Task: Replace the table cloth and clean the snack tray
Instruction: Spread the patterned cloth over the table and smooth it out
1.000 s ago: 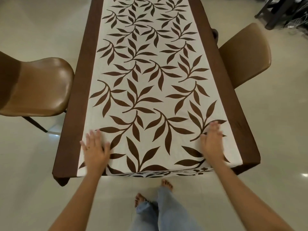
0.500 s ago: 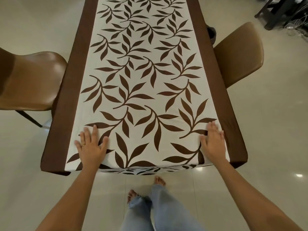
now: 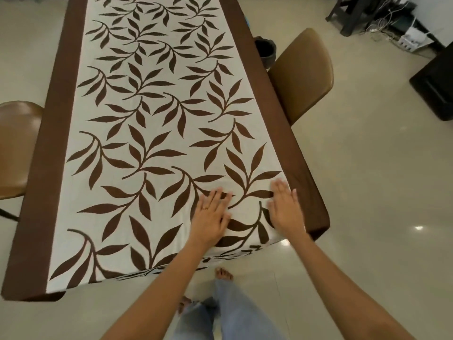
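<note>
A table cloth [image 3: 157, 133], white with brown leaves and wide brown borders, covers the long table and hangs over its near end. My left hand [image 3: 211, 218], with a ring on one finger, lies flat on the cloth near the front right part. My right hand [image 3: 287, 208] presses flat beside it, close to the right brown border [image 3: 301, 182]. Both hands have straight fingers and hold nothing. No snack tray is in view.
A brown chair [image 3: 301, 77] stands at the table's right side and another chair [image 3: 17, 148] at the left. A dark pot [image 3: 264, 51] sits on the floor by the right chair. Dark furniture [image 3: 434, 87] and cables [image 3: 392, 23] fill the far right corner.
My left hand has slid from the front left of the cloth across to the right, ending next to my right hand. The view has shifted so the table sits further left.
</note>
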`<state>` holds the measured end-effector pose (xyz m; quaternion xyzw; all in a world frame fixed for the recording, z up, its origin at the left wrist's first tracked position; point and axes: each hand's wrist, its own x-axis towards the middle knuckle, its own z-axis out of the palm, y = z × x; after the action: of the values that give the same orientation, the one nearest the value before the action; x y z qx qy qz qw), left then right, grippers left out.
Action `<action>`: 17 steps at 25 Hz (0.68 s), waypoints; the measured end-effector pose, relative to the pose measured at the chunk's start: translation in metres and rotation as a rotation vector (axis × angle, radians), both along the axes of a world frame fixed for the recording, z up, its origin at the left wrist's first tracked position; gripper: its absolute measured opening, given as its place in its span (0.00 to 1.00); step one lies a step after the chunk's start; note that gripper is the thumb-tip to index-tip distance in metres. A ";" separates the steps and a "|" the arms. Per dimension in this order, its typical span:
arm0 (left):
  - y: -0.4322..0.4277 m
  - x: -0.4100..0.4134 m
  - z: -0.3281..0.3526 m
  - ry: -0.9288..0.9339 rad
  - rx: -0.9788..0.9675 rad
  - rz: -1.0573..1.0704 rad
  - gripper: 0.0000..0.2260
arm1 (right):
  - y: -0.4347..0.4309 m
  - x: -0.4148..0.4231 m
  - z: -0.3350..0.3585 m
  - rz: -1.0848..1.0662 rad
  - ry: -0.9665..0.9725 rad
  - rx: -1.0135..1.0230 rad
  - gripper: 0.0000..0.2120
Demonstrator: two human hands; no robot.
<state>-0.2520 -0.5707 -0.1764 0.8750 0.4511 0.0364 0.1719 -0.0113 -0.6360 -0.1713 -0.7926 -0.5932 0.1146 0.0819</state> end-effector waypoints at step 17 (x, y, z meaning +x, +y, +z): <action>-0.012 0.067 0.012 0.030 -0.023 -0.125 0.27 | -0.081 0.082 0.008 -0.838 0.565 -0.005 0.27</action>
<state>-0.1852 -0.5826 -0.1643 0.8998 0.3985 0.0074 0.1773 0.0707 -0.7166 -0.1636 -0.9008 -0.1785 0.2836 0.2762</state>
